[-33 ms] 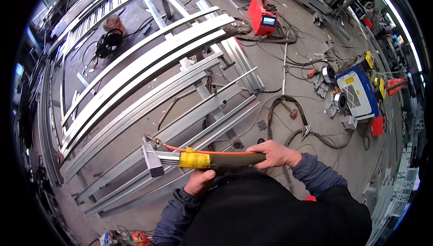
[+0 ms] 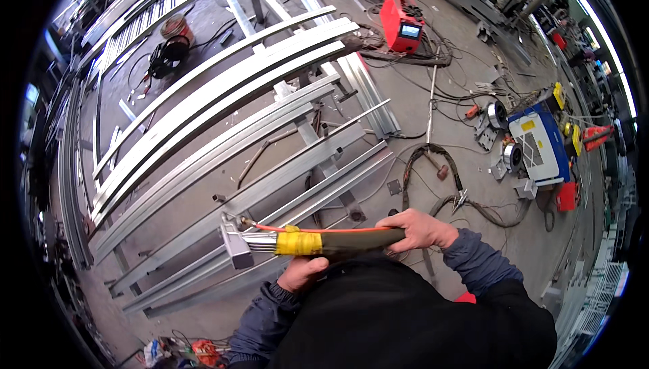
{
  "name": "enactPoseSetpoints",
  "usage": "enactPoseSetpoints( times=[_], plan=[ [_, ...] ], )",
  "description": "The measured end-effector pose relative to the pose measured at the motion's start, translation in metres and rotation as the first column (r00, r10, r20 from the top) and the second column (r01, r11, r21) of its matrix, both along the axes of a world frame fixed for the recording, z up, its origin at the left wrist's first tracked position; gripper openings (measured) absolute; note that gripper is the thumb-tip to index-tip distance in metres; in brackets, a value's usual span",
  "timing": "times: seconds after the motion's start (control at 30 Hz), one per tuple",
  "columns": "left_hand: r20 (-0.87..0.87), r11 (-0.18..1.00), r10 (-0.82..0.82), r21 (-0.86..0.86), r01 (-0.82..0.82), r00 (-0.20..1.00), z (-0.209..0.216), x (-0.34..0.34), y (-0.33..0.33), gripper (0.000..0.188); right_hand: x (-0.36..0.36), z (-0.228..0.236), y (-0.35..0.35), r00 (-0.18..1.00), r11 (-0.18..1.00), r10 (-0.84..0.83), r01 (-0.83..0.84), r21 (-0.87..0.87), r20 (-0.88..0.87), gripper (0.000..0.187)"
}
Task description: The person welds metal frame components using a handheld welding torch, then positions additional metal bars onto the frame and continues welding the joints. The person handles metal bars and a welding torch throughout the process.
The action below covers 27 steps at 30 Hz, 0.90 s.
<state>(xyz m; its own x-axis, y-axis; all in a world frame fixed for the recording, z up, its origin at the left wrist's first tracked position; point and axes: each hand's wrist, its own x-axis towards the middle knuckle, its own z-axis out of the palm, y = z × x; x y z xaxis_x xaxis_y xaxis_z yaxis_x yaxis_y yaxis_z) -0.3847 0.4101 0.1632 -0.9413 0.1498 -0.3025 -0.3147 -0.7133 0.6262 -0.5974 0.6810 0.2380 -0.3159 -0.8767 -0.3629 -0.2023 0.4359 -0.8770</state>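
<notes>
A thick bundle in a dark olive sleeve (image 2: 355,241) lies across the front of my body. Yellow tape (image 2: 299,242) wraps it near its left end, where silver tubes (image 2: 260,241) run into a grey block-shaped head (image 2: 235,245). Along the top runs a thin orange hose (image 2: 270,229) with a metal fitting. My right hand (image 2: 420,230) is closed around the right end of the sleeve. Beneath the tape, my left hand (image 2: 301,273) grips from below with its thumb against the bundle; its fingers are mostly hidden.
Long metal profiles (image 2: 223,115) lie on a low rack ahead. A red machine with a screen (image 2: 400,24) stands beyond; a blue and white machine (image 2: 539,144) sits right among wire spools (image 2: 512,156). Cables (image 2: 405,173) and a hammer (image 2: 441,170) lie on the floor.
The bundle's grey head sits slightly farther right and lower in the picture, and the whole view has shifted a little. Both hands keep their hold.
</notes>
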Motion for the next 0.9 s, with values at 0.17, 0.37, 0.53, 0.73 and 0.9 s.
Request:
enactPoseSetpoints(
  times=[0.17, 0.37, 0.53, 0.73, 0.9],
  plan=[
    [-0.062, 0.964, -0.213, -0.176, 0.199, 0.975, 0.006, 0.007, 0.029, 0.072, -0.041, 0.007, 0.039, 0.975, 0.968, 0.204, -0.215, 0.130, 0.092, 0.052],
    [0.094, 0.941, -0.060, 0.338, 0.025, 0.994, -0.031, 0.014, 0.084, 0.082, -0.054, 0.021, 0.029, 0.943, 0.929, 0.332, -0.330, 0.164, 0.018, 0.053],
    [0.265, 0.796, 0.082, 0.562, -0.223, 0.961, -0.083, 0.014, 0.097, 0.065, -0.040, -0.007, 0.020, 0.875, 0.895, 0.423, -0.364, 0.258, -0.234, 0.057],
    [0.490, 0.826, 0.314, 0.281, -0.488, 0.813, -0.132, 0.030, 0.090, 0.051, -0.007, -0.072, -0.042, 0.847, 0.823, 0.463, -0.301, 0.482, -0.262, 0.060],
    [0.503, 0.848, 0.489, -0.084, -0.523, 0.713, -0.121, 0.095, 0.068, 0.063, 0.019, -0.159, -0.103, 0.831, 0.833, 0.445, -0.248, 0.494, -0.334, 0.050]
  ],
)
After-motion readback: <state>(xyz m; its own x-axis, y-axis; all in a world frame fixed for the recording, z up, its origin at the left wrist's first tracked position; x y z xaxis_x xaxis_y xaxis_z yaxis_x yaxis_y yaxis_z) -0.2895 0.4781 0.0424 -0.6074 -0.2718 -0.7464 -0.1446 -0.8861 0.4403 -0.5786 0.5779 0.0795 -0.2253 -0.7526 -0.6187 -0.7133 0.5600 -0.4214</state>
